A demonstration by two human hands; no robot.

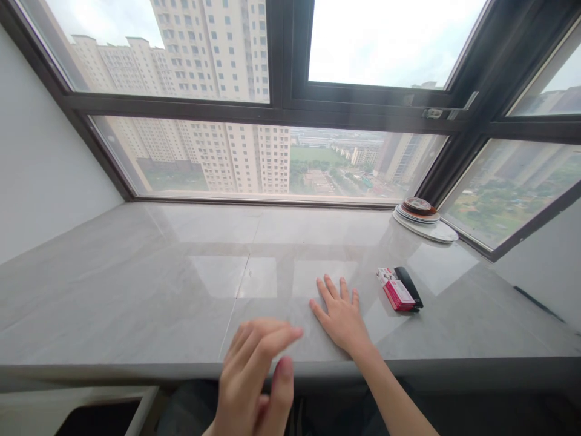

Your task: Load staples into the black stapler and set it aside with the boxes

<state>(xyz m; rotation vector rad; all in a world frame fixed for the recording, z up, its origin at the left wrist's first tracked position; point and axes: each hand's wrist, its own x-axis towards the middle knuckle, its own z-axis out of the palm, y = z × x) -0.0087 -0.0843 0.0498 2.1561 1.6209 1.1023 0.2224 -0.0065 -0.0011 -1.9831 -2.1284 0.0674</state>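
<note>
My right hand (341,315) lies flat, palm down, on the grey marble sill (158,284), fingers stretched out and holding nothing. My left hand (256,375) hovers near the sill's front edge, close to the camera, with the fingers loosely curled and apart and nothing in them. To the right of my right hand lie a red and white small box (396,292) and a black flat object (409,286), side by side and touching. Neither hand touches them.
A stack of round plates or coasters (422,217) sits at the sill's far right corner by the dark window frame (281,112). White wall stands at the left. A dark opening (100,418) shows below the sill at lower left.
</note>
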